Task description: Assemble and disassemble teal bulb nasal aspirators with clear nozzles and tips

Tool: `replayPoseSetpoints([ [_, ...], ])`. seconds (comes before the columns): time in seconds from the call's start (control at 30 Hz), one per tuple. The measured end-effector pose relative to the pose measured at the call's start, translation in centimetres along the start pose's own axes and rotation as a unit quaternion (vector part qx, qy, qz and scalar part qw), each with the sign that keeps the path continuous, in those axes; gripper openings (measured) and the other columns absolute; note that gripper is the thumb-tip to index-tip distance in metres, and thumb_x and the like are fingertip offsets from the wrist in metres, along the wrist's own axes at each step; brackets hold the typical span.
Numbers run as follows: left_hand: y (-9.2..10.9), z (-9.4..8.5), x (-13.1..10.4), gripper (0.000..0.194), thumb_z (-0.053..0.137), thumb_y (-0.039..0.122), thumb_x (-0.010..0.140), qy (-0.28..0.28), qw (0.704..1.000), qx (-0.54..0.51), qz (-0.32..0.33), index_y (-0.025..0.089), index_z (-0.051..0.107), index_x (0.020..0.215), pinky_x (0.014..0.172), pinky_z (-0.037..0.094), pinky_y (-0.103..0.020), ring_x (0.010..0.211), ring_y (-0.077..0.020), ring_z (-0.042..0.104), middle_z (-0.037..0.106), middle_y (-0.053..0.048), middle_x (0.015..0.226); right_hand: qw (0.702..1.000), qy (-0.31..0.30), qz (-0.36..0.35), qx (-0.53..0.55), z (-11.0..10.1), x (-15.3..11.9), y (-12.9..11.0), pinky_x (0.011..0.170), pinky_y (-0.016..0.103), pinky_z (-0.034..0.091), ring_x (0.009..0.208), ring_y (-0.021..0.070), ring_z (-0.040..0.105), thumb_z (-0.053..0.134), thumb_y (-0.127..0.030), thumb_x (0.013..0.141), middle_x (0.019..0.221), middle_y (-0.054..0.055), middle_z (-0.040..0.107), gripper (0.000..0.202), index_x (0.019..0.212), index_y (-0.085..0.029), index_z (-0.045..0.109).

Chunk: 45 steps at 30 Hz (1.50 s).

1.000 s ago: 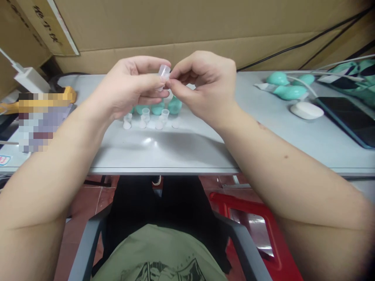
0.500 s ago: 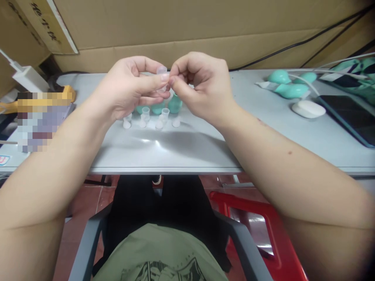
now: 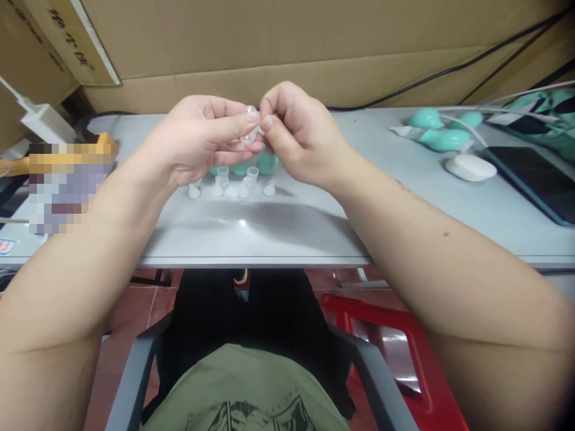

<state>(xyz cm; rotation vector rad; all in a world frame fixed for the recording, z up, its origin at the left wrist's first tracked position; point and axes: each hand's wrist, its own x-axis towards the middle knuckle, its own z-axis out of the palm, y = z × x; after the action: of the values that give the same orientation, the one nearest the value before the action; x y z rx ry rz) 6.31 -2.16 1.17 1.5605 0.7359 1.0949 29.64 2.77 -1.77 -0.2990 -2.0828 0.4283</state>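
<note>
My left hand is closed on a small clear plastic cup, pinched between thumb and fingers above the table. Close beside it, my right hand pinches with thumb and index finger at the cup's right side; what lies between those fingertips is too small to make out. Below the hands stand several small white cone-shaped pieces in a row. Two clear cups stand just behind them. Farther back are several mint-green rounded objects, partly covered by my hands.
On the grey table, more mint-green rounded pieces, a white oval case and a dark phone lie at the right. A white charger and a yellow object are at the left. Cardboard walls the back.
The clear cup has turned between my left fingers, so more of it shows. My right fingertips remain close to it, with only a slight shift.
</note>
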Motion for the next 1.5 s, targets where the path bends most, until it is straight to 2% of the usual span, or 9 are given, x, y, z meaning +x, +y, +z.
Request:
replayPoseSetpoints([
  [0.17, 0.3, -0.3, 0.1, 0.024, 0.113, 0.045, 0.097, -0.014, 1.000, 0.009, -0.011, 0.026, 0.098, 0.099, 0.096, 0.071, -0.018, 0.108, -0.0173, 0.089, 0.089, -0.005, 0.106, 1.000, -0.013, 0.020, -0.004, -0.5, 0.4, -0.5, 0.090, 0.043, 0.040, 0.095, 0.0247, 0.053, 0.062, -0.010, 0.111, 0.102, 0.009, 0.057, 0.023, 0.106, -0.030, 0.052],
  [0.43, 0.2, -0.1, 0.0, 0.027, 0.112, 0.046, 0.100, -0.018, 1.000, 0.000, -0.007, 0.025, 0.097, 0.093, 0.097, 0.069, -0.016, 0.102, -0.0129, 0.085, 0.088, -0.003, 0.103, 0.994, 0.069, 0.031, -0.075, -0.9, 0.1, -2.2, 0.080, 0.041, 0.036, 0.079, 0.0189, 0.048, 0.068, -0.011, 0.098, 0.083, 0.003, 0.059, 0.016, 0.092, -0.025, 0.072],
  [0.57, 0.1, 0.1, 0.0, 0.038, 0.122, 0.054, 0.085, -0.012, 1.000, -0.001, -0.019, 0.025, 0.097, 0.092, 0.094, 0.070, -0.017, 0.100, -0.0153, 0.085, 0.088, -0.005, 0.102, 0.989, 0.028, 0.060, -0.129, -1.3, 0.0, -2.6, 0.086, 0.041, 0.040, 0.086, 0.0201, 0.052, 0.063, -0.013, 0.099, 0.091, 0.004, 0.062, 0.014, 0.093, -0.026, 0.065],
  [0.77, 0.2, 0.5, 0.0, 0.019, 0.091, 0.025, 0.111, 0.014, 1.000, 0.000, -0.026, 0.020, 0.095, 0.093, 0.088, 0.069, -0.016, 0.094, -0.0132, 0.086, 0.086, -0.003, 0.095, 0.989, -0.012, 0.087, -0.120, -0.7, 0.1, -2.8, 0.089, 0.044, 0.041, 0.085, 0.0248, 0.045, 0.060, -0.017, 0.097, 0.092, 0.004, 0.054, 0.016, 0.098, -0.030, 0.052],
  [0.9, 0.4, 0.1, 0.0, 0.020, 0.097, 0.033, 0.104, -0.008, 1.000, 0.015, -0.021, 0.016, 0.093, 0.095, 0.087, 0.070, -0.019, 0.098, -0.0176, 0.087, 0.086, -0.007, 0.096, 0.990, -0.027, 0.097, -0.095, -0.8, 0.4, -3.0, 0.085, 0.043, 0.036, 0.084, 0.0242, 0.042, 0.058, -0.014, 0.097, 0.092, 0.004, 0.052, 0.022, 0.100, -0.032, 0.048],
  [1.07, 0.8, -0.2, -0.2, 0.028, 0.111, 0.036, 0.090, -0.024, 0.999, 0.011, -0.047, 0.017, 0.096, 0.103, 0.094, 0.072, -0.029, 0.105, -0.0255, 0.088, 0.087, -0.011, 0.101, 0.994, -0.043, 0.098, -0.015, -1.3, 0.4, -2.0, 0.086, 0.042, 0.034, 0.089, 0.0246, 0.044, 0.056, -0.013, 0.094, 0.096, 0.008, 0.053, 0.018, 0.099, -0.031, 0.053],
  [1.17, 0.9, 0.2, -0.3, 0.016, 0.102, 0.031, 0.104, -0.009, 0.999, 0.010, -0.039, 0.017, 0.095, 0.098, 0.086, 0.072, -0.023, 0.094, -0.0204, 0.088, 0.086, -0.010, 0.096, 0.997, -0.024, 0.063, 0.032, -1.3, 0.1, -1.4, 0.080, 0.041, 0.034, 0.082, 0.0223, 0.044, 0.065, -0.017, 0.095, 0.090, 0.004, 0.053, 0.014, 0.100, -0.028, 0.059],
  [1.3, 1.0, 0.8, -0.3, 0.024, 0.088, 0.019, 0.115, 0.017, 0.999, 0.028, -0.022, 0.015, 0.091, 0.092, 0.074, 0.069, -0.017, 0.077, -0.0131, 0.083, 0.084, -0.006, 0.090, 0.999, 0.019, 0.021, -0.017, -1.5, -0.1, -1.8, 0.078, 0.041, 0.036, 0.075, 0.0190, 0.044, 0.079, -0.019, 0.106, 0.080, 0.000, 0.053, 0.013, 0.099, -0.025, 0.070],
  [1.5, 1.0, 1.1, -0.3, 0.022, 0.103, 0.026, 0.076, 0.024, 0.997, 0.063, -0.034, 0.016, 0.088, 0.087, 0.063, 0.053, -0.022, 0.071, -0.0119, 0.065, 0.073, -0.004, 0.081, 0.988, -0.078, 0.121, 0.059, -2.6, 0.4, -3.5, 0.076, 0.039, 0.040, 0.082, 0.0167, 0.058, 0.081, -0.012, 0.109, 0.093, 0.001, 0.072, 0.019, 0.100, -0.026, 0.072],
])
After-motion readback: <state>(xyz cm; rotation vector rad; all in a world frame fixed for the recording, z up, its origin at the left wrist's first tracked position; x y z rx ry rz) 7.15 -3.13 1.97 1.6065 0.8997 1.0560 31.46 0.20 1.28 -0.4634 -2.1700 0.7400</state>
